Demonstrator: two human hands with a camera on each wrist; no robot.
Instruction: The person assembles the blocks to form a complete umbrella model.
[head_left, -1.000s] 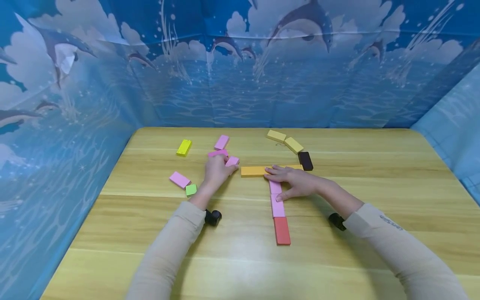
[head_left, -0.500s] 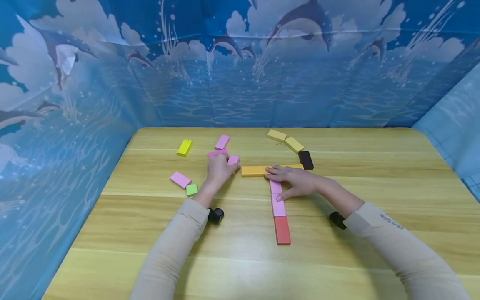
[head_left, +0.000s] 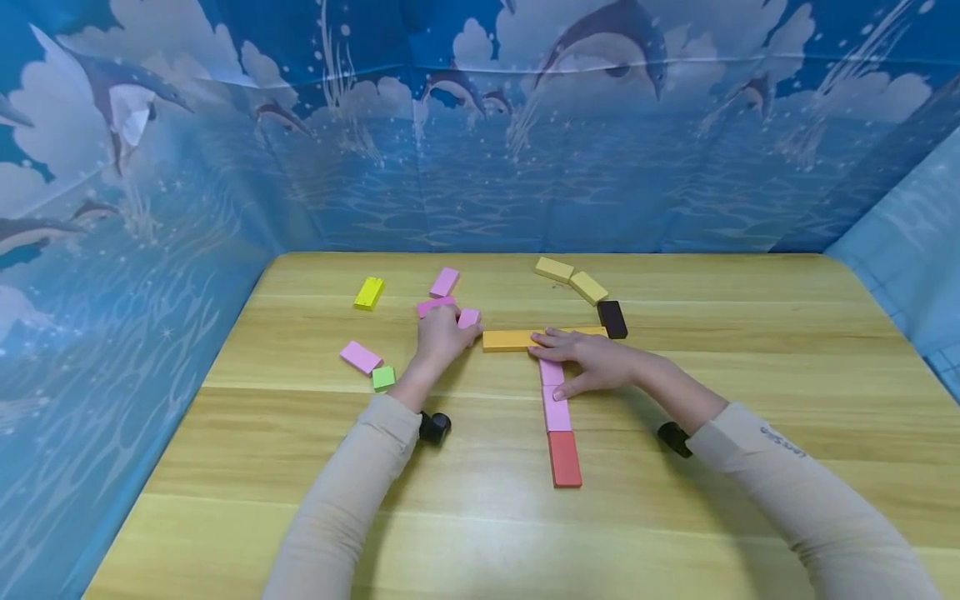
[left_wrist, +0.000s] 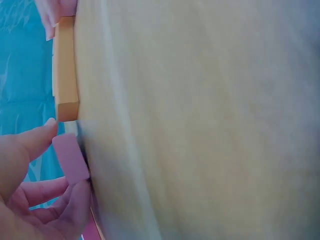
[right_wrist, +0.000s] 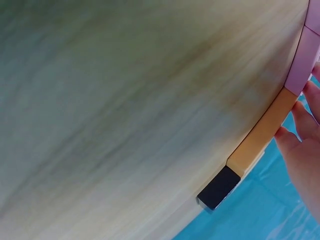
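In the head view my left hand (head_left: 441, 335) holds a small pink block (head_left: 469, 317) between thumb and curled fingers, just left of an orange strip of blocks (head_left: 507, 341). The left wrist view shows this pink block (left_wrist: 71, 158) tilted, near the orange end. My right hand (head_left: 600, 362) lies spread over the strip, fingertips on the orange and thumb on a pink block (head_left: 557, 408) below. That pink block, another pink block (head_left: 551, 372) and a red block (head_left: 565, 458) line up toward the person. A magenta block (head_left: 435, 306) lies beyond the left hand.
A black block (head_left: 612, 319) stands at the strip's right end, with two pale yellow blocks (head_left: 554, 269) behind. To the left lie a bright yellow block (head_left: 369, 293), a pink block (head_left: 361, 357) and a green block (head_left: 383, 378). Another pink block (head_left: 445, 282) is farther back.
My left hand and the pink block have shifted slightly to the right, closer to the orange strip's end. The right hand stays in place on the blocks.
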